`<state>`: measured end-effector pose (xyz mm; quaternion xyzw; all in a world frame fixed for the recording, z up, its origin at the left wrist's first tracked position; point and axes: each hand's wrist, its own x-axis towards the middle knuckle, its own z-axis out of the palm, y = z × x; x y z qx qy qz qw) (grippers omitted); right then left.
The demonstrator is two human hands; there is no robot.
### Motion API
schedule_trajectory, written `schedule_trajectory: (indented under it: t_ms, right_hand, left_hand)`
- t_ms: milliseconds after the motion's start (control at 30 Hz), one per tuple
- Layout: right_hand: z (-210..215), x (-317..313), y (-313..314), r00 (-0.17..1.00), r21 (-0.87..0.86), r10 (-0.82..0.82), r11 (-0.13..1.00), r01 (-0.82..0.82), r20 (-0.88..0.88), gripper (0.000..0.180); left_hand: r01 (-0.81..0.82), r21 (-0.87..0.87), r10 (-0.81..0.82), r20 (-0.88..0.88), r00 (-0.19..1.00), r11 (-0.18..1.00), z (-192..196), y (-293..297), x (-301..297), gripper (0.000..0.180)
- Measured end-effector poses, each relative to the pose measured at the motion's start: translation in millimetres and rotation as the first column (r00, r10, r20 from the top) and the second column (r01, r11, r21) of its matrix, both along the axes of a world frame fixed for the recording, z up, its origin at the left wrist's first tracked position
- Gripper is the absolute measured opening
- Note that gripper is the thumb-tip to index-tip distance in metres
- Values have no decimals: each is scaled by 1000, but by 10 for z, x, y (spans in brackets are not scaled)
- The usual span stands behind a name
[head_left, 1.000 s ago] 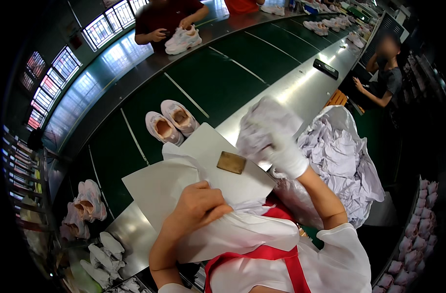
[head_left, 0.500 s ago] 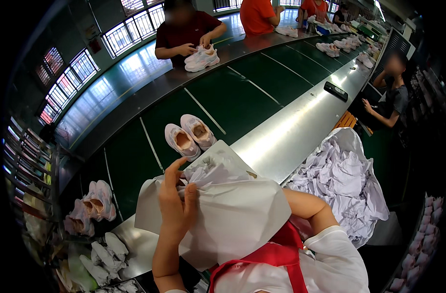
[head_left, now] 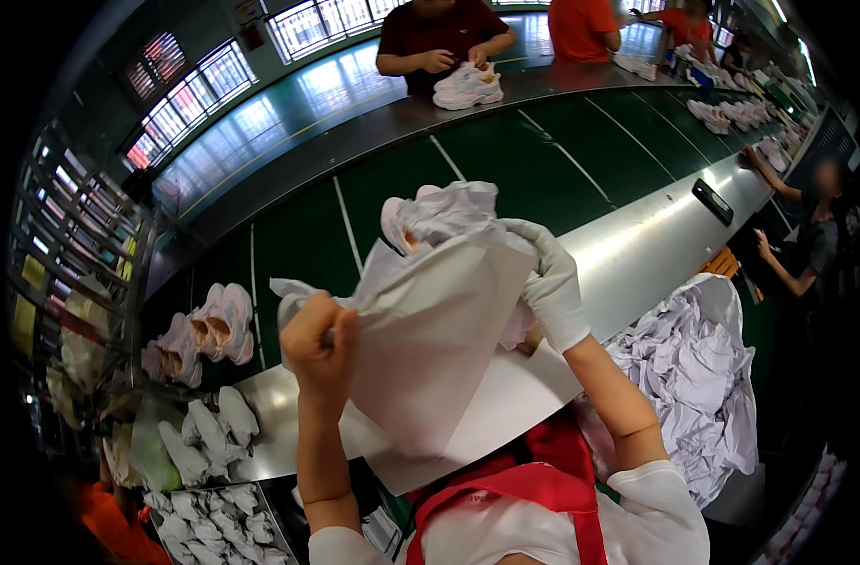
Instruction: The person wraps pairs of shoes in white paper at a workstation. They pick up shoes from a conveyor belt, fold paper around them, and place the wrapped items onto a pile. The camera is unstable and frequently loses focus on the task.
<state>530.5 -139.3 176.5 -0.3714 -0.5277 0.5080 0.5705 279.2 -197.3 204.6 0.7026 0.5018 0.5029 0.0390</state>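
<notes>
My bare left hand [head_left: 319, 347] is closed in a fist on the left edge of a large sheet of white wrapping paper [head_left: 430, 330]. My right hand [head_left: 554, 287], in a white glove, grips the paper's right side, its fingers bent over the edge. Crumpled white tissue [head_left: 453, 215] sticks up above the sheet. A bit of something pinkish shows under my right hand, too covered to name. Just beyond the paper, a pair of pale pink sneakers [head_left: 392, 221] is partly hidden. Flat white paper [head_left: 505, 405] lies beneath, close to my red apron [head_left: 514, 485].
A green conveyor belt [head_left: 298, 250] carries more sneakers [head_left: 225, 320] at left. White-wrapped bundles [head_left: 204, 438] lie at near left. A bag of crumpled paper [head_left: 684, 377] stands at right. A phone [head_left: 712, 201] rests on the metal ledge [head_left: 637, 245]. Several co-workers stand around the belt.
My left hand has closed on the paper's edge. My gloved right hand has come out from behind the sheet, and the sheet is raised and tilted. The view has shifted leftward.
</notes>
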Motion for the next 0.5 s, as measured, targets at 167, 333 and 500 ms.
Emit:
schedule_trajectory:
  t_ms: [167,333,500]
  right_hand:
    - [-447,-239,54,983,190,175,965,-181,53,48]
    - [-355,-238,95,959,96,281,955,-282,25,56]
    - [-218,172,183,992,120,66,991,-53,-111,65]
  left_hand:
    - [328,29,-327,-34,944,944,162,-58,381,29]
    - [258,-166,-232,159,960,952,-44,350,333,31]
    - [-185,-20,184,-64,981,982,40,263,182,20]
